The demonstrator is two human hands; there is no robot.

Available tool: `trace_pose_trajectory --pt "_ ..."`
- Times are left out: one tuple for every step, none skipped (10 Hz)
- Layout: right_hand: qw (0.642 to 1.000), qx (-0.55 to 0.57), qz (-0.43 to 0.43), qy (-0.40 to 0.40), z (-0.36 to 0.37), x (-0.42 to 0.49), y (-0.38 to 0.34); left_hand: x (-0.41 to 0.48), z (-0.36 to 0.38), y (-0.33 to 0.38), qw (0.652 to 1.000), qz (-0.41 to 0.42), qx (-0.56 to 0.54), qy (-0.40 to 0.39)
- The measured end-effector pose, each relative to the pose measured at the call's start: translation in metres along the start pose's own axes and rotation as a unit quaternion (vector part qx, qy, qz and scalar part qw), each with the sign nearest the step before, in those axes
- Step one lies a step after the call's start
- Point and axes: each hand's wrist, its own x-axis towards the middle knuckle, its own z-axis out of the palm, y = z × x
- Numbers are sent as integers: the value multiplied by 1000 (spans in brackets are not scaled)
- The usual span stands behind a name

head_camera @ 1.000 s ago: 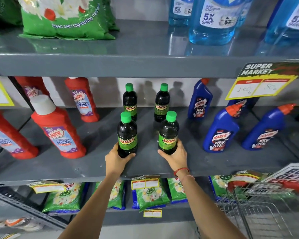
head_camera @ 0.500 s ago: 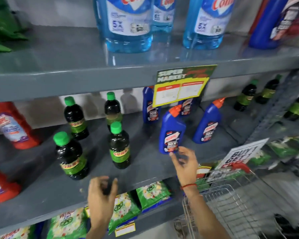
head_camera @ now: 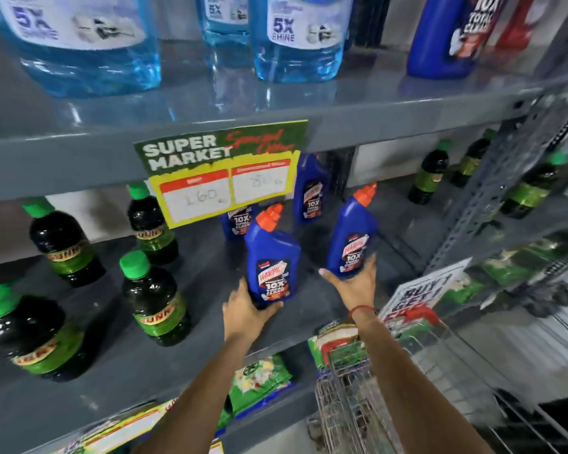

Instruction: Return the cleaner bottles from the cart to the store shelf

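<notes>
Two blue Harpic bottles with orange caps stand at the front of the grey middle shelf (head_camera: 309,322). My left hand (head_camera: 246,311) grips the base of the left blue bottle (head_camera: 271,260). My right hand (head_camera: 354,285) cups the base of the right blue bottle (head_camera: 351,237). Two more blue bottles (head_camera: 310,191) stand behind them. Several dark Sunny bottles with green caps (head_camera: 153,299) stand to the left on the same shelf. The wire cart (head_camera: 374,404) sits at the lower right below my right arm.
A yellow and green price sign (head_camera: 223,172) hangs from the upper shelf edge, above the blue bottles. Large light-blue cleaner bottles (head_camera: 295,37) fill the upper shelf. Green packets (head_camera: 259,381) lie on the lower shelf. A perforated grey upright (head_camera: 505,178) divides off the right-hand bay with more dark bottles (head_camera: 428,175).
Both hands have let go of the dark Sunny bottles and moved right. They now hold the two front blue bottles. My view has swung right and closer to the shelf.
</notes>
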Motion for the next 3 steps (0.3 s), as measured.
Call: trace_pose_trajectory --pt "1000 6 5 -5 6 5 0 5 2 2 1000 4 6 16" --pt "1000 -25 3 18 7 2 -8 2 1 2 999 10 -18 29" --pt "997 -47 -2 57 10 4 -9 4 4 1 998 6 -43 43"
